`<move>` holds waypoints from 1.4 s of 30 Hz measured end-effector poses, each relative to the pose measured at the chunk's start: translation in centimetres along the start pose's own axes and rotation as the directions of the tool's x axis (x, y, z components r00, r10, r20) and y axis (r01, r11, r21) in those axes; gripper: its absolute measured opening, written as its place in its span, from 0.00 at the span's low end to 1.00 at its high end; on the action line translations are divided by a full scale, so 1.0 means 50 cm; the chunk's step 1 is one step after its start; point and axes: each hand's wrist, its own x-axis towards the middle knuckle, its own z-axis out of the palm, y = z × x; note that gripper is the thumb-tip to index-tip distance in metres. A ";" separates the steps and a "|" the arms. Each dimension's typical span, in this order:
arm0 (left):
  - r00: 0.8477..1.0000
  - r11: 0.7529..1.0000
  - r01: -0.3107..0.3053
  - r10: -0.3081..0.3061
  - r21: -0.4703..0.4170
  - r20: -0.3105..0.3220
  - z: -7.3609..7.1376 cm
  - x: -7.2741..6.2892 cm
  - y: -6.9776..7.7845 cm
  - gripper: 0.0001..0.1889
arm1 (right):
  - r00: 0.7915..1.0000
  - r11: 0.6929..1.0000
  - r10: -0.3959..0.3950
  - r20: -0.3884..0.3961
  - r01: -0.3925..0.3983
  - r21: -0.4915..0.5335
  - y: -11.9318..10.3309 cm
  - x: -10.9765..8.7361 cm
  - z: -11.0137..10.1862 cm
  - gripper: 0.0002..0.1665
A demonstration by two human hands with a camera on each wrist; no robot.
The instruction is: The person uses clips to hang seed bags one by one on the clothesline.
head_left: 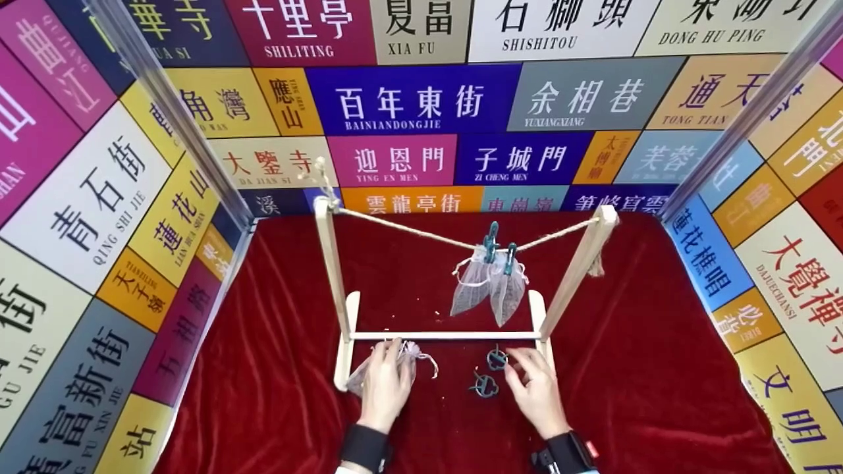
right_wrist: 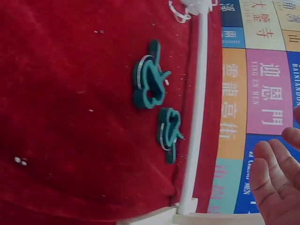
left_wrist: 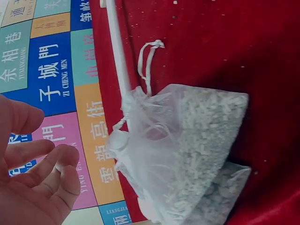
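My left hand (head_left: 386, 382) is over drawstring mesh bags lying by the left foot of a wooden frame, its fingers loosely bent and apart from them in the left wrist view. One white bag (left_wrist: 206, 140) is filled with pale granules; part of a second bag (left_wrist: 229, 192) shows beneath it. My right hand (head_left: 537, 392) hovers beside two green clothespins, its fingers relaxed around nothing. The farther clothespin (head_left: 497, 359) lies close to the fingertips, the nearer clothespin (head_left: 485, 386) just below it on the red cloth.
The frame's crossbar (head_left: 448, 336) runs just beyond both hands. A rope (head_left: 408, 229) sags between its posts, where green clothespins (head_left: 490, 242) hold hanging mesh bags (head_left: 507, 296). Small pale crumbs dot the red cloth (head_left: 632, 368). Printed panels (head_left: 411, 99) surround the back and sides.
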 end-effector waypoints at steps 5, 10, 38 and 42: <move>1.000 1.000 0.002 -0.003 0.011 0.028 0.007 -0.004 -0.003 0.19 | 1.000 1.000 0.008 0.010 -0.008 0.000 -0.003 -0.006 0.009 0.20; 0.998 0.999 -0.014 0.013 0.028 0.057 0.020 -0.003 -0.008 0.19 | 0.998 1.000 0.020 0.057 -0.020 0.005 -0.009 -0.017 0.030 0.20; 0.933 0.959 -0.255 0.210 0.123 0.293 0.146 -0.014 0.072 0.20 | 0.965 0.990 0.094 0.244 -0.064 -0.129 -0.016 -0.042 0.108 0.19; 0.924 0.951 -0.276 0.223 0.138 0.311 0.159 -0.023 0.076 0.19 | 0.942 0.968 0.164 0.291 -0.097 -0.234 -0.011 -0.046 0.105 0.21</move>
